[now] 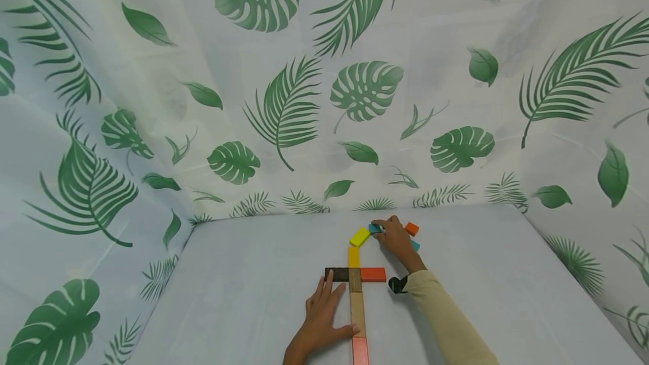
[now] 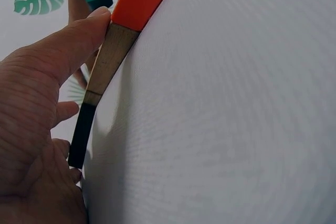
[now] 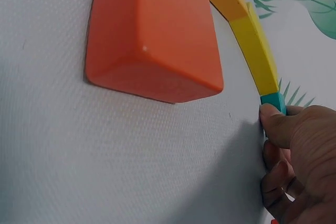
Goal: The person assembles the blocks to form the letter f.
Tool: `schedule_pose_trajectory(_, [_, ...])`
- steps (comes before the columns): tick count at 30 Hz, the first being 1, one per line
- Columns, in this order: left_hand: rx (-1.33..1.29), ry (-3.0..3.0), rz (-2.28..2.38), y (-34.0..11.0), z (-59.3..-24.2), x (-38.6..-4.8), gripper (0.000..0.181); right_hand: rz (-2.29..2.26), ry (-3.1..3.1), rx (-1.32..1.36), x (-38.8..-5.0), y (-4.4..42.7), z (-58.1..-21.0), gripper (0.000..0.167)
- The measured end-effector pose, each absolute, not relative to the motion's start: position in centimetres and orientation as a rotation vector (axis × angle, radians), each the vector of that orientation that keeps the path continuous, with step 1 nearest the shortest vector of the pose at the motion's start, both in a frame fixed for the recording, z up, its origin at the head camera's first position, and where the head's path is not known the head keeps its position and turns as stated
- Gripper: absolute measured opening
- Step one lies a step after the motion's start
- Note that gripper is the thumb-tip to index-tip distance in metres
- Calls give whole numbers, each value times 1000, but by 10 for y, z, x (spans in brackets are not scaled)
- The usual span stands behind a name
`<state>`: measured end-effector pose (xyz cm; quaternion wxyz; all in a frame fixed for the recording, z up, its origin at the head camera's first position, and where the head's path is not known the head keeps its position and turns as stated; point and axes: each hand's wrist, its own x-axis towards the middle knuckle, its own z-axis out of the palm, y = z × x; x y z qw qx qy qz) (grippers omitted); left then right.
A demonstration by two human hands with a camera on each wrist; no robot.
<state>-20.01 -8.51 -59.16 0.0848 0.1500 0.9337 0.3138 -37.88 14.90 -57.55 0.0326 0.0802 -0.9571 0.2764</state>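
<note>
My right hand [image 1: 395,238] pinches a small teal block [image 1: 374,228] between thumb and fingers. That block touches the end of a yellow block [image 3: 254,51] in the right wrist view. An amber block [image 1: 353,257] joins the yellow one to a row running down toward me: brown block [image 1: 355,280], tan block [image 1: 357,314], pink block [image 1: 360,351]. Black [image 1: 334,274] and red-orange [image 1: 373,274] blocks lie crosswise on either side of the brown one. My left hand [image 1: 320,315] lies with spread fingers, fingertips at the black block and thumb at the tan block.
Beyond my right hand lie a loose orange block [image 1: 412,228] and a blue block [image 1: 416,246], partly hidden by the hand. A pale cloth-covered surface [image 1: 243,286] bears everything. Leaf-printed sheets [image 1: 304,185] rise at its back and sides.
</note>
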Motion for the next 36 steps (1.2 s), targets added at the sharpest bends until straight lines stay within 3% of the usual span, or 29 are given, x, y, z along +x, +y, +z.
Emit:
schedule_pose_trajectory(9, [451, 2790, 935, -84, -594, -199, 96, 915, -2821, 225, -375, 154, -581, 43])
schedule_pose_trajectory(14, [468, 2789, 953, -84, -597, -199, 96, 882, -2614, 21, -371, 168, -585, 36])
schedule_pose_trajectory(22, [462, 2792, 958, -87, -599, -198, 97, 695, -2840, -227, -363, 193, -574, 44])
schedule_pose_trajectory(27, [469, 2785, 961, -86, -598, -200, 97, 717, -2879, -157, -363, 199, -575, 35])
schedule_pose_trajectory(36, [477, 2793, 953, -87, -596, -200, 96, 773, -2913, 171, -378, 187, -576, 36])
